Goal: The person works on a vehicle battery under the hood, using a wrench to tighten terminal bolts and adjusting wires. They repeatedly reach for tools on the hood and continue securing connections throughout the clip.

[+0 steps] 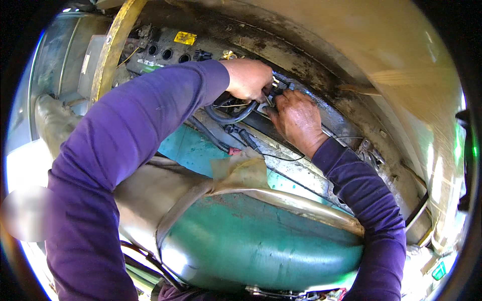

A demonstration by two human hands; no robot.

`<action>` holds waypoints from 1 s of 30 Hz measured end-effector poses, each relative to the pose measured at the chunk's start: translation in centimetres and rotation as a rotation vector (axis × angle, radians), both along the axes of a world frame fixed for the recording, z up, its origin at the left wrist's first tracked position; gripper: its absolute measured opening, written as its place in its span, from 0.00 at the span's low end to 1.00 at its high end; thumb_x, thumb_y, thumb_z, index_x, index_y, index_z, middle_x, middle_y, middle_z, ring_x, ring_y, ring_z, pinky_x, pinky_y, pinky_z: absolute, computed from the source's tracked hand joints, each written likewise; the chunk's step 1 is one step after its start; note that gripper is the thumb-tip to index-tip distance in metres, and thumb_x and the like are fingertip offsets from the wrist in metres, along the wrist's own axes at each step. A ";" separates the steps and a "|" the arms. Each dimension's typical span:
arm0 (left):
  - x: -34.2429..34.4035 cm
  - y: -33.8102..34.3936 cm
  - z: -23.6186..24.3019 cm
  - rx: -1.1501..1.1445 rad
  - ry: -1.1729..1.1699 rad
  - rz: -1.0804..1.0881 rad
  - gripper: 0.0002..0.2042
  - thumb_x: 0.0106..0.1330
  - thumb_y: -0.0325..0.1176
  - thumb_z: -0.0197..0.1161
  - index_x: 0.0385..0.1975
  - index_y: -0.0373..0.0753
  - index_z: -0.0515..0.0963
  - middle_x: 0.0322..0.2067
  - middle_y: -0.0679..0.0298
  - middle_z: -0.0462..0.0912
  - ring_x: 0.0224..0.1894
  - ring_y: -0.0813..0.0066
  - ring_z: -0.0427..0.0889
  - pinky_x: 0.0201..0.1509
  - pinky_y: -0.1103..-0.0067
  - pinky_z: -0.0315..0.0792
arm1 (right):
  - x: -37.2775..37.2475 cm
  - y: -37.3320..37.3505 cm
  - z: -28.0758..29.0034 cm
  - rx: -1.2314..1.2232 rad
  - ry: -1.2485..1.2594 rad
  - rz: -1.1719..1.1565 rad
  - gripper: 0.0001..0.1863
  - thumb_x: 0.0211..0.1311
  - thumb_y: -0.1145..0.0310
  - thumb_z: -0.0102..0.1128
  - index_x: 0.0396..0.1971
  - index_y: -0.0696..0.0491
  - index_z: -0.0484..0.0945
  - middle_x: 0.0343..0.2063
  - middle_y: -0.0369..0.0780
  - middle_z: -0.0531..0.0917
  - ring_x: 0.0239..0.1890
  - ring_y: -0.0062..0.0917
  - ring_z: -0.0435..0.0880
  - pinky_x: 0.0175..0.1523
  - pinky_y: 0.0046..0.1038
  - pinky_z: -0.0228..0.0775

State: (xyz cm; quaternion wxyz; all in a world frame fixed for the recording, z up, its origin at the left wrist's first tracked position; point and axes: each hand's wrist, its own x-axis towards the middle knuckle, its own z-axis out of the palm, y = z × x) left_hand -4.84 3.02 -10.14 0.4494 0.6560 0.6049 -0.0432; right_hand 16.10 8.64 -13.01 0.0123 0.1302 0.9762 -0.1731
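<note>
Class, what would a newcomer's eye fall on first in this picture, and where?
First, the purple sleeves, running up from lower left and lower right to the left hand and right hand, close together above centre. Then the green cushion at lower middle and the yellow bar at upper left.

We list one left sleeve [125,130]: long, plain purple, softly creased, closed by a stitched cuff [217,76] at the wrist. We list one right sleeve [372,198]: matching cloth, deeper purple in shade, bunched in close ring-like folds, wrist-length. We enter left hand [248,79] and right hand [298,119] as bare.
</note>
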 end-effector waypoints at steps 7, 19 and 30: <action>-0.6 0.7 -0.7 -0.095 -0.129 0.010 0.12 0.65 0.36 0.69 0.42 0.34 0.87 0.27 0.59 0.89 0.31 0.65 0.88 0.41 0.66 0.77 | 1.2 3.7 7.0 -0.935 -0.408 -0.833 0.14 0.65 0.66 0.64 0.34 0.65 0.83 0.30 0.46 0.86 0.28 0.33 0.84 0.34 0.39 0.78; -1.2 0.7 -3.4 -0.005 -0.180 -0.003 0.15 0.62 0.35 0.71 0.46 0.38 0.87 0.37 0.50 0.89 0.41 0.54 0.88 0.47 0.64 0.79 | -4.9 -1.7 1.5 -1.682 -0.336 -1.364 0.12 0.78 0.68 0.41 0.45 0.59 0.72 0.34 0.45 0.82 0.35 0.35 0.84 0.39 0.40 0.78; -1.3 0.7 -1.4 -0.076 -0.148 0.045 0.17 0.60 0.33 0.70 0.48 0.37 0.85 0.39 0.47 0.88 0.42 0.52 0.88 0.49 0.62 0.79 | -5.4 -2.5 1.7 -2.041 -0.096 -1.810 0.15 0.79 0.62 0.37 0.40 0.55 0.73 0.31 0.42 0.82 0.31 0.34 0.82 0.40 0.38 0.78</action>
